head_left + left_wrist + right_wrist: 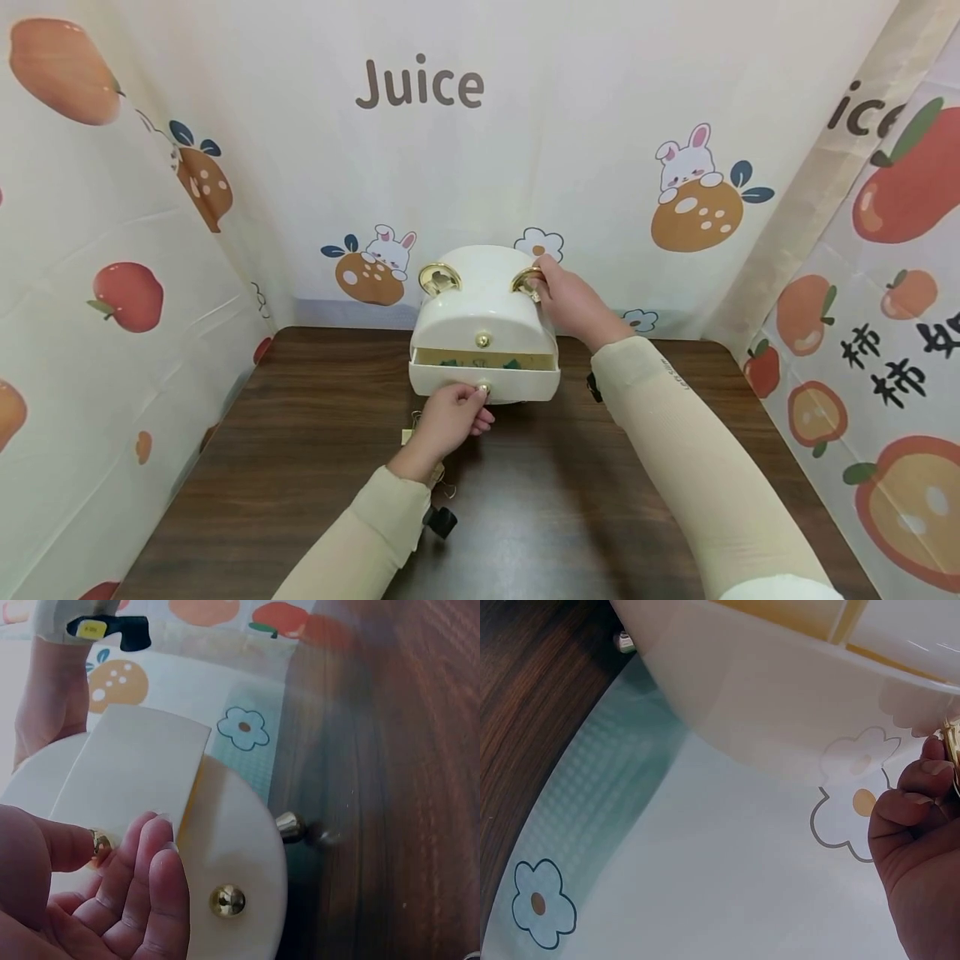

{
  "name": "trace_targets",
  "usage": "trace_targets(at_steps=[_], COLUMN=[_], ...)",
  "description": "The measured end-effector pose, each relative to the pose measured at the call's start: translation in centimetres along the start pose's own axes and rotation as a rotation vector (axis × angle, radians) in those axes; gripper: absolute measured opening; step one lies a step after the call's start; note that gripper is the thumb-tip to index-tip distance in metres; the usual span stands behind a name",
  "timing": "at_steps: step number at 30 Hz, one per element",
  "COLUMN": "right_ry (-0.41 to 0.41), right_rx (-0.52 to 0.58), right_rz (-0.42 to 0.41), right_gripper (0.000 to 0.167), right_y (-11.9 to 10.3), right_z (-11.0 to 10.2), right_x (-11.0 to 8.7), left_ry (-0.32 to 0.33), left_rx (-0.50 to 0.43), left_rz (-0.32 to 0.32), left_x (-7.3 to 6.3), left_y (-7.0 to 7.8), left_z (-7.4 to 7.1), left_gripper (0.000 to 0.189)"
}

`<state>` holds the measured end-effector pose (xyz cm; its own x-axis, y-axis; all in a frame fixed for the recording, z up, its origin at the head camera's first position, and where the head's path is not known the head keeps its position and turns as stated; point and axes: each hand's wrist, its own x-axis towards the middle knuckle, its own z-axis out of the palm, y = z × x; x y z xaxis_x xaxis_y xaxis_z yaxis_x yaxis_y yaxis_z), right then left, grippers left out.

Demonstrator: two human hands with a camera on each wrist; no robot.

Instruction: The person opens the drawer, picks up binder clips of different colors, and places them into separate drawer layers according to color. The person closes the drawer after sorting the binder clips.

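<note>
A white, round-topped drawer box (487,300) with gold ring-shaped ears stands at the back of the wooden table. Its drawer (517,384) is pulled out, and small dark green pieces (512,364) show inside. My left hand (447,421) pinches that drawer's gold knob (100,846) between thumb and fingers. At the box's right ear (527,283), my right hand (572,302) holds on, fingers curled about the gold ring. In the left wrist view a further gold knob (227,901) shows on the box front, and a gold foot (290,826) sticks out below.
Gold binder clips (448,487) lie on the brown table (300,450), partly behind my left wrist. Close behind the box hangs a printed curtain (480,167), with fruit-patterned sheets (97,375) along the sides. Another gold knob (483,340) sits above the pulled-out drawer.
</note>
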<state>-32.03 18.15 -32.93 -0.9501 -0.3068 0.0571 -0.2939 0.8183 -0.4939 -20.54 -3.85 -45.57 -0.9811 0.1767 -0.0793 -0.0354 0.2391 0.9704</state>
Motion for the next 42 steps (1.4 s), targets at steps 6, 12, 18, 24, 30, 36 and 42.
trace_targets(at_steps=[6, 12, 18, 24, 30, 36, 42], right_ry=[0.011, 0.017, 0.017, 0.011, 0.015, 0.015, 0.005], right_rx=[-0.006, -0.01, -0.011, -0.008, -0.012, -0.012, -0.01], right_rz=[-0.006, -0.019, -0.022, -0.028, -0.024, -0.012, -0.01], right_gripper=[0.024, 0.024, 0.024, 0.026, 0.027, 0.026, 0.026], right_y=[0.0, 0.1, 0.3, 0.0, 0.1, 0.1, 0.1], right_z=[0.2, 0.1, 0.2, 0.0, 0.0, -0.1, 0.0], right_x=[0.1, 0.0, 0.0, 0.1, 0.1, 0.1, 0.1], left_ry=[0.004, 0.016, 0.02, 0.027, 0.042, 0.047, 0.042], left_rx=[0.022, 0.054, 0.073, 0.07, 0.065, 0.062, 0.045], left_rz=[0.008, -0.001, -0.018, -0.02, -0.017, -0.042, -0.012], left_x=[1.4, 2.5, 3.1, 3.1, 2.5, 2.0, 1.5], left_y=[0.0, 0.3, 0.3, 0.3, -0.4, -1.2, -1.2], left_z=[-0.3, -0.4, -0.6, -0.7, -0.4, -0.3, -0.4], left_gripper=[0.031, 0.03, 0.03, 0.031, 0.033, 0.032, 0.031])
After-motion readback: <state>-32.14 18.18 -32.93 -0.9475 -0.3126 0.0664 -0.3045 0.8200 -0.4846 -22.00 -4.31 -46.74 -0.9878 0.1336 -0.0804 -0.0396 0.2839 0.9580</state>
